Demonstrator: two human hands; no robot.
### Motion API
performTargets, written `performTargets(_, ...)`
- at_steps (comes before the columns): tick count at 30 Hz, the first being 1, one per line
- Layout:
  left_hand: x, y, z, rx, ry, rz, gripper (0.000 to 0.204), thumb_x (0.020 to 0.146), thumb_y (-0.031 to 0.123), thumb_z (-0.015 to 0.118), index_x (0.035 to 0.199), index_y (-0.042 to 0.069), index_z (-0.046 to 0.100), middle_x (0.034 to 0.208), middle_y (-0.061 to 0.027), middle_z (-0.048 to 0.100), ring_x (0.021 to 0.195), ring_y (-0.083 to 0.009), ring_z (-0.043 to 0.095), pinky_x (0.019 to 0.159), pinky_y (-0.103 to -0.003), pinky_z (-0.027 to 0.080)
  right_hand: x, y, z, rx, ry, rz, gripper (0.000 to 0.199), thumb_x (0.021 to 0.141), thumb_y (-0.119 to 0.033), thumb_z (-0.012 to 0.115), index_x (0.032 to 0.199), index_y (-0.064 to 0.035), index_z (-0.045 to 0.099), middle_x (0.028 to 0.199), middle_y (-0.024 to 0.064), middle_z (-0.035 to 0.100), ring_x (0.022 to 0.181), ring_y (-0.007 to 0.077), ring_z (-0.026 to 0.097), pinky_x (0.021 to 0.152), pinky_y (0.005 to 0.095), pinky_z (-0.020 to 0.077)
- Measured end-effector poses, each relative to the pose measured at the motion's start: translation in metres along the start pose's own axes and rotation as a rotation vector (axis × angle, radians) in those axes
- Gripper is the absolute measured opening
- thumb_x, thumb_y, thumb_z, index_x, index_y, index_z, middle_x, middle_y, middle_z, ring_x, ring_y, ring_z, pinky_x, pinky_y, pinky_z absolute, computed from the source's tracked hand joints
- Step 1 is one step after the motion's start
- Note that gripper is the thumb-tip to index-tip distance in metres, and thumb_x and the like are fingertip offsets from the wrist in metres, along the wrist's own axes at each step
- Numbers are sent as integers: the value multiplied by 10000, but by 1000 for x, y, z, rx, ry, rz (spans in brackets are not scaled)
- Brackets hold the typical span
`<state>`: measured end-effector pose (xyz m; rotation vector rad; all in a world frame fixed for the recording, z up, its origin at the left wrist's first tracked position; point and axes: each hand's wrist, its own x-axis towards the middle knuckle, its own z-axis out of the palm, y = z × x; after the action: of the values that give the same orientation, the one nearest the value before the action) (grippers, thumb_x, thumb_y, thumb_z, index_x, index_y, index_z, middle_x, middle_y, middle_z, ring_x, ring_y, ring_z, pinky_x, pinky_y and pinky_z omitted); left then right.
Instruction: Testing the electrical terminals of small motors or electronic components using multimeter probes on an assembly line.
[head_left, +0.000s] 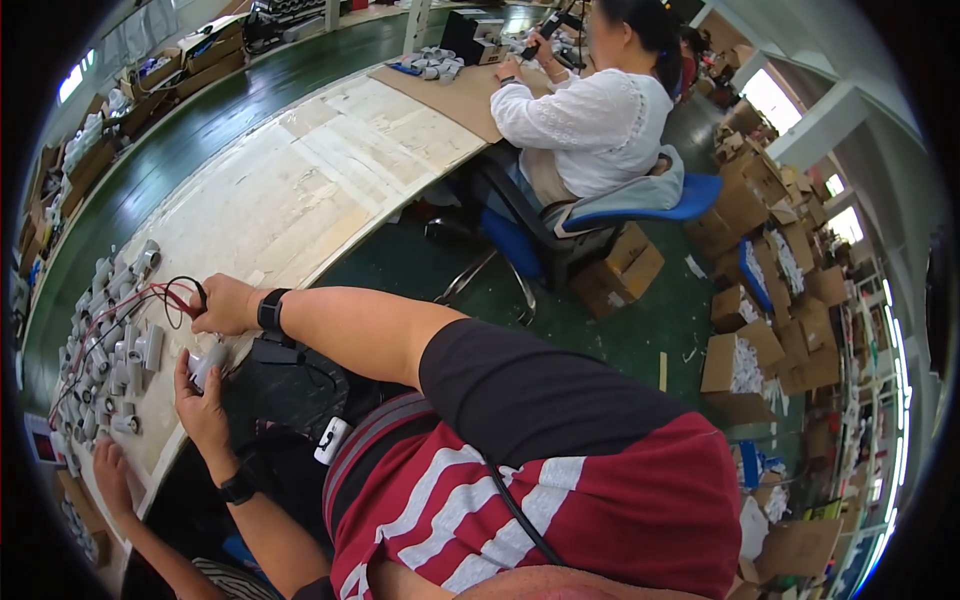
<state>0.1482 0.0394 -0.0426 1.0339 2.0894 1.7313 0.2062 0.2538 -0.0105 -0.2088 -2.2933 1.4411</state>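
A long, pale, scuffed wooden worktable holds many grey-white plastic cylinders left of the grip — the left hand pinches one grey-white plastic cylinder; just above, the right hand closes on thin red-and-black leads.

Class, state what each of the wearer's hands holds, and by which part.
Left hand: a grey fitting, by its outer sides, between thumb and fingers. Right hand: red and black leads; the exact spot cannot be told.
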Motion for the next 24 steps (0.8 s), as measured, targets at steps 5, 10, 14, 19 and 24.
performTargets(5, 1, 8, 4, 273, 88, -2, 625, 917, 199, 786, 1458, 6, 540, 1277, -150, 656, 1113, -228, 650, 954, -337, 538, 7, 16, 8, 106, 11, 54, 231, 810, -197, 748, 949, -14, 774, 871, 138, 769, 793, 180, 698, 804, 347, 573)
performTargets(10, 7, 12, 2, 366, 123, 99, 694, 846, 256, 832, 1419, -27, 561, 1278, -202, 668, 1153, -293, 659, 997, -391, 521, 17, 20, 6, -18, -73, 12, 279, 863, -279, 751, 1015, -47, 778, 950, 145, 774, 873, 246, 744, 836, 366, 591)
performTargets(14, 8, 10, 0, 40, 183, -88, 725, 795, 211, 875, 1388, -45, 546, 1271, -243, 647, 1103, -304, 680, 937, -381, 559, 12, 1, 0, 113, -109, 217, 252, 890, -233, 774, 992, -4, 766, 805, 89, 746, 681, 150, 691, 647, 308, 566)
performTargets(19, 13, 13, 0, -183, 231, -160, 705, 834, 139, 854, 1405, -54, 490, 1231, -216, 649, 1025, -241, 698, 857, -339, 585, 4, -21, -3, 280, -127, 328, 191, 931, -207, 757, 977, -24, 733, 788, 45, 718, 645, 104, 650, 560, 240, 521)
performTargets(24, 22, 20, 14, -244, 298, -121, 678, 870, 110, 824, 1417, -50, 456, 1200, -188, 642, 977, -195, 689, 793, -310, 585, 6, -13, -4, 326, -130, 323, 184, 943, -195, 753, 996, -20, 728, 818, 46, 727, 647, 101, 649, 571, 237, 525)
